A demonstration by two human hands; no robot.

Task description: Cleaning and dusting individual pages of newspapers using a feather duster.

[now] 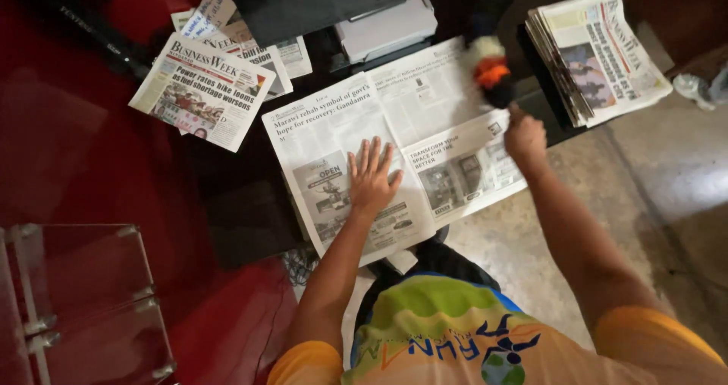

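Left hand [371, 179] is lying flat, fingers spread, on the open newspaper [394, 142]; right hand [525, 138] at 3 o'clock is gripping a duster [491, 70] over the page.

Dark, flat table top [243, 203], with a red floor [83, 142] to one side and a pale stone floor [667, 173] to the other. Directly on the table: an open black-and-white newspaper spread [447, 97], a folded newspaper with a colour photo [199, 89] over other loose papers, a thick stack of folded newspapers [599, 51], a white flat box [387, 25].
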